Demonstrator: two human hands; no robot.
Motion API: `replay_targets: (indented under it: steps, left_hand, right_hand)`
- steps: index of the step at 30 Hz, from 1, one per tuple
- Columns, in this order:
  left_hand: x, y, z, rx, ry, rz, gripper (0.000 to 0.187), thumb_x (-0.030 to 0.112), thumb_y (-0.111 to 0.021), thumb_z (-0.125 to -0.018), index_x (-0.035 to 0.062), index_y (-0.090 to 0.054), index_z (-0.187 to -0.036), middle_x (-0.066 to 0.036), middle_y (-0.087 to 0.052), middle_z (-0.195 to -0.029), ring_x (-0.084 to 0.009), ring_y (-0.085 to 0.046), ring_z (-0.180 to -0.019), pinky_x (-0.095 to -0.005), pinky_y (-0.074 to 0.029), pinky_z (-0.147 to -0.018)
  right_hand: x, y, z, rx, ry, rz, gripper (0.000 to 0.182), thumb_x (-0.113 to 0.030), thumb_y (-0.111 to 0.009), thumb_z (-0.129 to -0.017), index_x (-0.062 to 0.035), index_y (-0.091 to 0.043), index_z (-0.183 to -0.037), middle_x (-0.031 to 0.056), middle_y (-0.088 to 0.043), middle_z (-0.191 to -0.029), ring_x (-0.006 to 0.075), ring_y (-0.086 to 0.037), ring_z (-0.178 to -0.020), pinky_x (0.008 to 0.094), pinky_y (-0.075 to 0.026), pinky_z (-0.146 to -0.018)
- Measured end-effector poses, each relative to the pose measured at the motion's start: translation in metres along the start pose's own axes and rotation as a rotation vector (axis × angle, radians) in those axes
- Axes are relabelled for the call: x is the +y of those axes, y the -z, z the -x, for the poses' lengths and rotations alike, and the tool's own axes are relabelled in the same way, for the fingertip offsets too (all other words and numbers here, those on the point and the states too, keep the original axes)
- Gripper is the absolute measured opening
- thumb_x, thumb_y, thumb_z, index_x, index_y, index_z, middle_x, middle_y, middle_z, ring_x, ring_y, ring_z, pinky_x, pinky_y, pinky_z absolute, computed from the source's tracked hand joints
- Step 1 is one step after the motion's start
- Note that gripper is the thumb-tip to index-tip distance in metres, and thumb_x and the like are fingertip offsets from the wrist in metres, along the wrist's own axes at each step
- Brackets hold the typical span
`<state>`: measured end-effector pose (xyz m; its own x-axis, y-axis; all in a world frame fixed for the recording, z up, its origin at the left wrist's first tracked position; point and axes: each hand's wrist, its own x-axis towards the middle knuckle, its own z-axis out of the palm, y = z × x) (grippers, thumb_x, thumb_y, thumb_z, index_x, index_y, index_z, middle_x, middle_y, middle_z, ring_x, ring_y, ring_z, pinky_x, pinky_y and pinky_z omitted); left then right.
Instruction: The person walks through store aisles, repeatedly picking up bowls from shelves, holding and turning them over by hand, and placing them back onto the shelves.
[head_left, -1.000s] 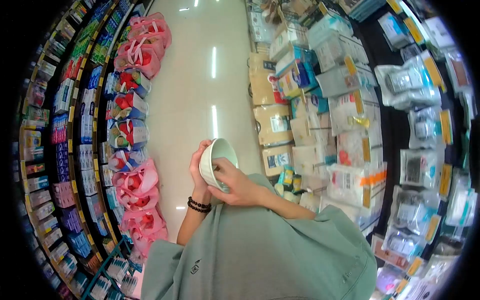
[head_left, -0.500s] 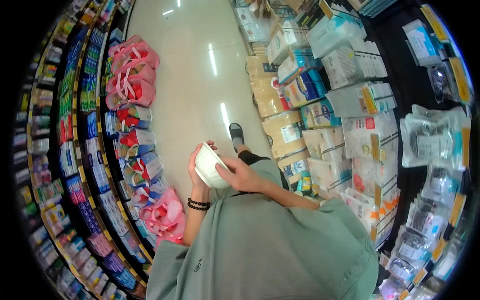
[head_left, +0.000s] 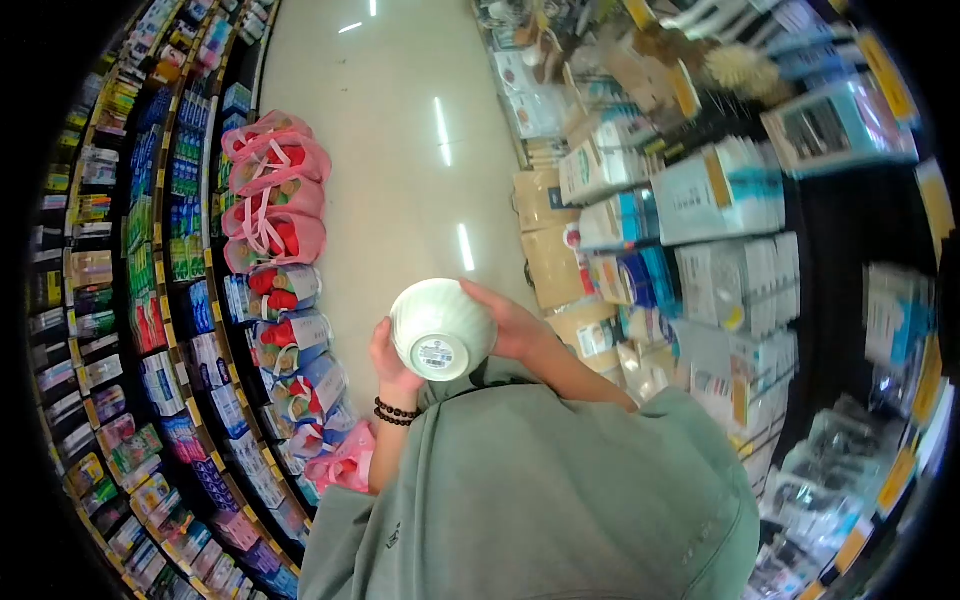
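A white bowl [head_left: 415, 315] with faint ribs on its side is held up in front of my body, its underside turned towards me. On its round foot is a small printed label [head_left: 436, 353]. My left hand [head_left: 393, 362] grips the bowl's left side, and a dark beaded bracelet [head_left: 397, 412] circles that wrist. My right hand [head_left: 508, 322] holds the bowl's right edge. The fingers of both hands are partly hidden behind the bowl.
Shelves of boxed goods [head_left: 185, 240] line the left side, with pink mesh bags [head_left: 275, 235] hanging along the aisle edge. Packaged items [head_left: 725, 195] hang on racks to the right. A pale tiled floor [head_left: 390, 150] runs between, reflecting ceiling lights.
The bowl has been turned so its labelled base faces me, and my right hand has moved from its near side to its right edge. The shelves have shifted in view as I moved forward.
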<state>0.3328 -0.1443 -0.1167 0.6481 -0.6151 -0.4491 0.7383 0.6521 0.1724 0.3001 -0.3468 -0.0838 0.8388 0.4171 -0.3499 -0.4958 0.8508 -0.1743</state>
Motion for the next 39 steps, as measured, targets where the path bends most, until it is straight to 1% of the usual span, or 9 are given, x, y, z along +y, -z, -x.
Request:
replay_targets:
  steps: [9, 12, 15, 20, 23, 26, 31, 35, 39]
  left_hand:
    - [0.101, -0.051, -0.188, -0.200, 0.114, 0.153, 0.062, 0.034, -0.056, -0.085, -0.0058, -0.049, -0.132, -0.024, -0.055, -0.131, -0.0393, -0.055, -0.119, -0.0488, -0.043, -0.103]
    - [0.146, -0.085, -0.250, -0.044, 0.159, 0.034, 0.057, 0.033, -0.058, -0.085, -0.0058, -0.053, -0.126, -0.023, -0.058, -0.126, -0.0379, -0.057, -0.116, -0.0482, -0.045, -0.100]
    - [0.185, -0.111, -0.315, -0.442, 0.204, 0.179, 0.052, 0.030, -0.062, -0.084, -0.0052, -0.055, -0.122, -0.020, -0.062, -0.120, -0.0351, -0.059, -0.113, -0.0471, -0.048, -0.097]
    - [0.239, -0.163, -0.373, -0.152, 0.164, -0.104, 0.045, 0.027, -0.067, -0.081, -0.0049, -0.061, -0.112, -0.018, -0.066, -0.110, -0.0310, -0.064, -0.099, -0.0434, -0.053, -0.088]
    - [0.263, -0.159, -0.422, -0.467, 0.235, -0.047, 0.053, 0.029, -0.069, -0.075, -0.0062, -0.061, -0.114, -0.019, -0.066, -0.108, -0.0309, -0.064, -0.102, -0.0417, -0.052, -0.090]
    - [0.290, -0.164, -0.469, -0.309, 0.243, 0.025, 0.062, 0.031, -0.069, -0.074, -0.0063, -0.056, -0.121, -0.022, -0.062, -0.118, -0.0342, -0.060, -0.111, -0.0447, -0.048, -0.097]
    - [0.340, -0.181, -0.583, -0.410, 0.233, 0.060, 0.068, 0.031, -0.066, -0.074, -0.0065, -0.051, -0.129, -0.024, -0.058, -0.127, -0.0382, -0.056, -0.116, -0.0502, -0.044, -0.102]
    - [0.393, -0.211, -0.671, -0.288, 0.207, 0.039, 0.066, 0.033, -0.063, -0.077, -0.0069, -0.053, -0.128, -0.024, -0.059, -0.126, -0.0391, -0.057, -0.116, -0.0506, -0.042, -0.104]
    - [0.430, -0.275, -0.746, -0.167, 0.093, -0.093, 0.063, 0.033, -0.061, -0.079, -0.0055, -0.054, -0.129, -0.022, -0.059, -0.128, -0.0383, -0.056, -0.117, -0.0499, -0.041, -0.105]
  right_hand:
    - [-0.161, 0.026, -0.136, -0.016, 0.000, 0.043, 0.042, -0.040, -0.046, -0.101, -0.0082, -0.057, -0.126, 0.0052, -0.063, -0.124, 0.0188, -0.060, -0.112, 0.0385, -0.047, -0.097]
    - [-0.221, 0.005, -0.169, 0.070, -0.011, 0.093, 0.042, -0.040, -0.046, -0.101, -0.0078, -0.059, -0.125, 0.0067, -0.064, -0.122, 0.0201, -0.060, -0.111, 0.0388, -0.048, -0.096]
    - [-0.280, -0.005, -0.220, -0.055, -0.002, 0.087, 0.042, -0.039, -0.045, -0.101, -0.0066, -0.059, -0.124, 0.0085, -0.065, -0.120, 0.0215, -0.062, -0.109, 0.0387, -0.048, -0.095]
    - [-0.342, -0.019, -0.270, -0.023, 0.164, 0.221, 0.035, -0.033, -0.045, -0.102, -0.0041, -0.061, -0.115, 0.0078, -0.066, -0.106, 0.0193, -0.063, -0.097, 0.0357, -0.050, -0.086]
    - [-0.377, 0.006, -0.309, -0.173, 0.146, 0.282, 0.035, -0.033, -0.045, -0.102, -0.0040, -0.058, -0.117, 0.0060, -0.064, -0.101, 0.0163, -0.060, -0.095, 0.0336, -0.047, -0.086]
    - [-0.420, 0.027, -0.359, -0.207, 0.014, 0.235, 0.040, -0.037, -0.048, -0.100, -0.0027, -0.057, -0.120, 0.0079, -0.065, -0.109, 0.0175, -0.060, -0.101, 0.0337, -0.047, -0.089]
    - [-0.513, 0.025, -0.436, -0.293, 0.013, 0.294, 0.053, -0.041, -0.065, -0.091, -0.0007, -0.054, -0.123, 0.0074, -0.063, -0.115, 0.0206, -0.059, -0.109, 0.0375, -0.047, -0.095]
    - [-0.592, 0.036, -0.522, -0.398, -0.034, 0.303, 0.059, -0.036, -0.062, -0.094, 0.0023, -0.046, -0.135, 0.0092, -0.059, -0.129, 0.0204, -0.056, -0.118, 0.0373, -0.045, -0.101]
    - [-0.683, -0.019, -0.572, -0.182, -0.050, 0.240, 0.052, -0.035, -0.055, -0.098, 0.0012, -0.047, -0.135, 0.0103, -0.058, -0.130, 0.0201, -0.056, -0.119, 0.0371, -0.045, -0.101]
